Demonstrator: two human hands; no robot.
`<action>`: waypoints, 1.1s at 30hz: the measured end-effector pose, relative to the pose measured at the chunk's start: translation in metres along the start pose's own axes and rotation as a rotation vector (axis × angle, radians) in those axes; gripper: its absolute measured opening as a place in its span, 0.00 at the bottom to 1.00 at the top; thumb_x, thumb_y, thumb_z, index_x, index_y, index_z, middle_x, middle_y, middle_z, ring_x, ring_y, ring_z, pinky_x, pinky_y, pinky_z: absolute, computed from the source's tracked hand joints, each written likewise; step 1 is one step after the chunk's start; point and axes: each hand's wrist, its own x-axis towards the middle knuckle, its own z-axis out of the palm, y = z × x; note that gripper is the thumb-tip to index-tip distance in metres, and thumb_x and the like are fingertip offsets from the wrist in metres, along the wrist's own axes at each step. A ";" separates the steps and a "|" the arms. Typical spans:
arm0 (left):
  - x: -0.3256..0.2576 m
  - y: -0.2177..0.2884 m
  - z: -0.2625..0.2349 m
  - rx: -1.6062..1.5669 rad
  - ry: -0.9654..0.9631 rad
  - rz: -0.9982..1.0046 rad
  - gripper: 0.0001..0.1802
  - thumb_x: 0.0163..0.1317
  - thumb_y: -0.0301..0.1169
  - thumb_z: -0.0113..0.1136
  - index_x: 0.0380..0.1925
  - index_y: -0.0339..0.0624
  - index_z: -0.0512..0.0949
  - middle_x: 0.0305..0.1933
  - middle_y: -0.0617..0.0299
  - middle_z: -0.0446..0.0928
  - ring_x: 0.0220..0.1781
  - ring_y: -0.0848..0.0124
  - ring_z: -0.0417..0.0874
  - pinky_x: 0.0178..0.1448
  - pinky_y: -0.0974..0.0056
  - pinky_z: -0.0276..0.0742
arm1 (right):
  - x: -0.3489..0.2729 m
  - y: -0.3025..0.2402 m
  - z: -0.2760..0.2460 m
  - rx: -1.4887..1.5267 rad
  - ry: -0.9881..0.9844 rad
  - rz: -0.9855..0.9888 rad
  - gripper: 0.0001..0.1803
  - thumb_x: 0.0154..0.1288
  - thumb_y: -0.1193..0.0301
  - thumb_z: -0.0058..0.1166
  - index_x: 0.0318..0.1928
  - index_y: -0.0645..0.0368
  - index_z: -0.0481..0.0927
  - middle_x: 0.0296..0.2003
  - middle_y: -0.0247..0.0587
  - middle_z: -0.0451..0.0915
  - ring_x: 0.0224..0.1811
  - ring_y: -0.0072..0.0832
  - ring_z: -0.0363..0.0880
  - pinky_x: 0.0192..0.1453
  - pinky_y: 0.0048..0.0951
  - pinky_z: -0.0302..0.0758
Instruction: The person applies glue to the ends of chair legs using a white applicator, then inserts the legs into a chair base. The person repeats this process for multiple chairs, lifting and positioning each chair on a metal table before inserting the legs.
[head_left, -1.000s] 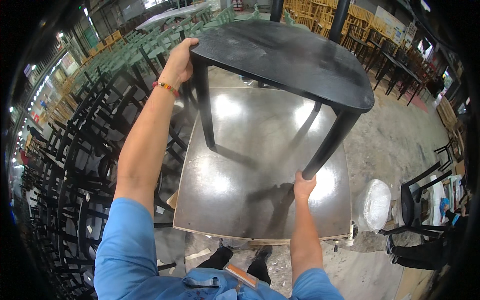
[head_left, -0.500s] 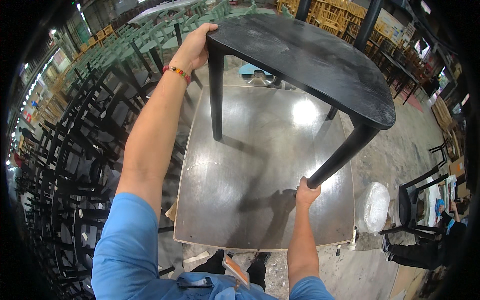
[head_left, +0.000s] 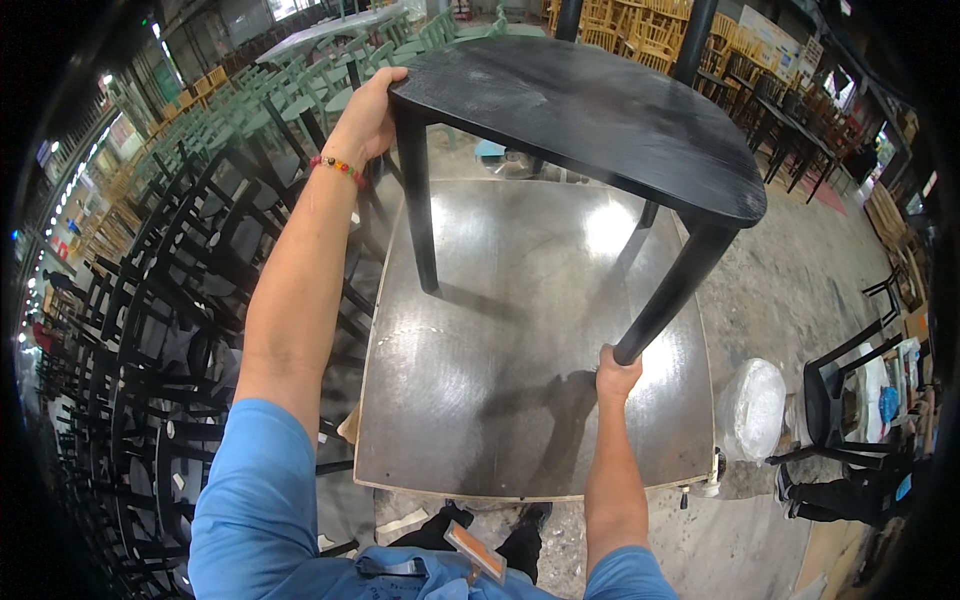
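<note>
Hands grip a black stool [head_left: 590, 110] held up above a dark square table [head_left: 520, 400]; the stool sits tilted, its seat filling the far middle of the view, well clear of the tabletop. Left hand [head_left: 368, 118], on the far left, is curled over the seat's left corner, fingers wrapped round the edge just above the leg [head_left: 418, 200] that drops from that corner; a beaded bracelet [head_left: 338, 166] circles the wrist. Right hand [head_left: 617, 372], nearer and to the right, is closed round the bottom end of the stool's right leg [head_left: 672, 290], which slants down from the seat's near right corner; the seat therefore lies above and beyond this hand, with the leg running between them. A third leg shows partly behind the seat, on the far right. Stacks of black chair frames [head_left: 150, 350] crowd the left side; green chairs [head_left: 300, 85] stand far left; a white wrapped bundle [head_left: 752, 408] rests on the floor just right of the table, near a black chair [head_left: 850, 400].
</note>
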 end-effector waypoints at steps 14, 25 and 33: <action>-0.169 0.033 0.045 0.102 0.066 0.056 0.13 0.64 0.34 0.56 0.43 0.37 0.77 0.45 0.59 0.78 0.46 0.69 0.77 0.53 0.61 0.73 | 0.018 -0.003 -0.093 -0.014 -0.310 0.106 0.10 0.51 0.74 0.61 0.33 0.63 0.74 0.26 0.35 0.76 0.28 0.24 0.75 0.36 0.30 0.73; -0.254 0.036 0.044 0.261 0.392 -0.135 0.28 0.62 0.48 0.63 0.56 0.42 0.73 0.57 0.54 0.76 0.56 0.61 0.75 0.62 0.52 0.62 | -0.120 0.052 -0.299 -0.236 -0.347 0.429 0.33 0.59 0.69 0.59 0.63 0.70 0.67 0.61 0.58 0.70 0.62 0.45 0.71 0.65 0.40 0.68; -0.229 0.015 0.036 -0.127 0.229 -0.027 0.24 0.64 0.38 0.60 0.54 0.32 0.74 0.55 0.53 0.77 0.57 0.60 0.77 0.65 0.58 0.69 | -0.120 0.125 -0.382 -1.074 -0.236 0.446 0.54 0.54 0.63 0.64 0.74 0.65 0.44 0.76 0.59 0.38 0.72 0.52 0.60 0.69 0.46 0.66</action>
